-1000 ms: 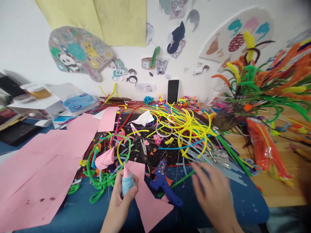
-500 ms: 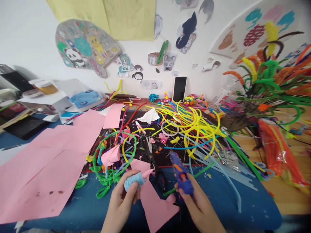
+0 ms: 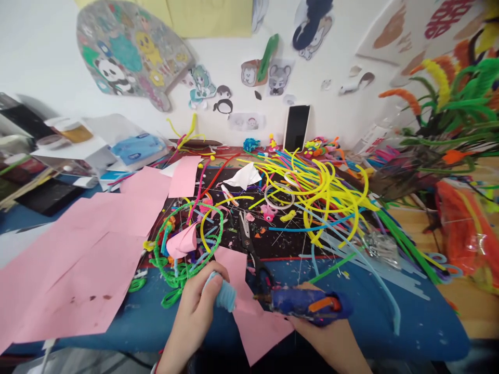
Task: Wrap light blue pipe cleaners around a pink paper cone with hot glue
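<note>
Now the blue plastic glue gun [image 3: 298,302] is turning sideways

Its nozzle [image 3: 265,298], no longer facing away, is aiming toward the ridged, pale-blue, yarn-like cylinder [image 3: 226,295]. Left of the cut pink paper [image 3: 257,332], the left hand [image 3: 198,298] is pinching the cylinder; the right hand [image 3: 314,330] is gripping the gun.

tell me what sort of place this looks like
Most likely a craft workspace: the right hand holds a blue glue gun, a pair of scissors lies out in front, and large pink paper sheets spread across the left side.
</note>
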The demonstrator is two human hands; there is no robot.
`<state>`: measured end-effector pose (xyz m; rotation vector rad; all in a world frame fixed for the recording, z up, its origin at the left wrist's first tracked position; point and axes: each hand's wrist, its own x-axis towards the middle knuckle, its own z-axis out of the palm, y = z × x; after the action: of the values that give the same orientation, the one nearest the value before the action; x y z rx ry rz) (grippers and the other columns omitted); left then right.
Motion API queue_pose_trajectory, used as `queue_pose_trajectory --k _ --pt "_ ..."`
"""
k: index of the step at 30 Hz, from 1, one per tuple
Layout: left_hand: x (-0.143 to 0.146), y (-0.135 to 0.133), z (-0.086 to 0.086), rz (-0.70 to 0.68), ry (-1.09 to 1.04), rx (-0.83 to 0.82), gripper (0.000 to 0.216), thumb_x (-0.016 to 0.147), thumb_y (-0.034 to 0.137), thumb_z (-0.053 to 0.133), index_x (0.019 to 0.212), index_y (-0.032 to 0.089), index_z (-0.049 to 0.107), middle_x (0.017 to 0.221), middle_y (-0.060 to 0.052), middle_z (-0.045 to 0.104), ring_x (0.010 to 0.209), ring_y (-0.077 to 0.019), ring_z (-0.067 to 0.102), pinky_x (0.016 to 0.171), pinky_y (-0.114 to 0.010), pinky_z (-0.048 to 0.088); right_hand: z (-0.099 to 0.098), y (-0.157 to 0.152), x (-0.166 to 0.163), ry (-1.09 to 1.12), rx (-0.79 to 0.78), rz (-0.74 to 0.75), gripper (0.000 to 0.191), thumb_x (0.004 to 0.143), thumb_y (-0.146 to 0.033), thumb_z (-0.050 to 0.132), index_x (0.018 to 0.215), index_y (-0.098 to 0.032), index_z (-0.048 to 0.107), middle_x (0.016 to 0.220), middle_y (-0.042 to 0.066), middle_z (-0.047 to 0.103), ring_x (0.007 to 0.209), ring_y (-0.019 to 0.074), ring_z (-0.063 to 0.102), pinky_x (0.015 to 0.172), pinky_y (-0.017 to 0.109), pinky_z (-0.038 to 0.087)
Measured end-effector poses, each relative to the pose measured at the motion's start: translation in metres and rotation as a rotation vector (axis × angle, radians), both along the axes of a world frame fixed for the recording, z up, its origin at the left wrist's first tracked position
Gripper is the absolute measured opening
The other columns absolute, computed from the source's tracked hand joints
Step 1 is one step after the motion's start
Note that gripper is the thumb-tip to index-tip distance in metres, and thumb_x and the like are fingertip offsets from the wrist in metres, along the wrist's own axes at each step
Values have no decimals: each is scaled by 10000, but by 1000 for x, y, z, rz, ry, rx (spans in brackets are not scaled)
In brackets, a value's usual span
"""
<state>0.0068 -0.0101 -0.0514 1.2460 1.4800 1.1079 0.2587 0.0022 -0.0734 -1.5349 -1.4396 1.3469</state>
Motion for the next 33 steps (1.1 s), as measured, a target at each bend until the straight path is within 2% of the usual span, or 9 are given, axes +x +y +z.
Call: queue_pose_trajectory --k 4,8,13,16,21,26,33 --pt "0 -1 3 -26 60 -2 406 1019 481 439 772 203 601 714 7 577 644 -174 476 622 -296 341 9 3 -12 18 9 71 159 647 -299 766 612 -239 624 622 1 660 607 205 619 540 281 508" --pt "1 -2 7 -38 82 -12 401 1021 463 438 749 203 577 690 20 553 624 -163 474 610 -292 336 13 2 -22 27 60 -52 189 636 -311 679 525 -232 548 517 -26 562 504 161 536 470 252 445" --pt "2 -5 11 -52 116 -23 393 1019 455 434 758 201 580 696 15 566 639 -168 491 618 -294 343 12 0 -16 -7 48 119 141 705 -265 687 602 -214 605 601 -7 644 583 178 606 539 258 476" --pt "3 -5 11 -59 120 -25 393 1021 454 430 758 202 576 691 17 554 636 -168 486 616 -296 344 11 0 -13 -14 53 92 130 721 -255 653 611 -216 596 608 -7 644 592 180 605 545 261 477" --pt "4 -4 11 -83 113 -27 393 1019 464 433 745 208 550 656 31 498 602 -160 452 594 -294 338 7 3 -12 -57 76 186 120 725 -202 633 610 -210 597 608 -7 650 572 177 621 514 250 477" --pt "4 -5 12 -70 124 -22 402 1016 478 433 746 207 558 651 25 505 600 -165 456 591 -295 339 6 5 -11 -83 109 193 165 722 -187 631 577 -214 556 599 -6 633 561 176 619 498 245 469" --pt "3 -7 11 -72 113 -16 402 1018 475 435 748 209 567 658 16 529 603 -171 476 595 -298 346 6 5 -11 -95 171 216 224 814 -221 607 596 -222 554 605 2 646 565 177 626 524 256 479"
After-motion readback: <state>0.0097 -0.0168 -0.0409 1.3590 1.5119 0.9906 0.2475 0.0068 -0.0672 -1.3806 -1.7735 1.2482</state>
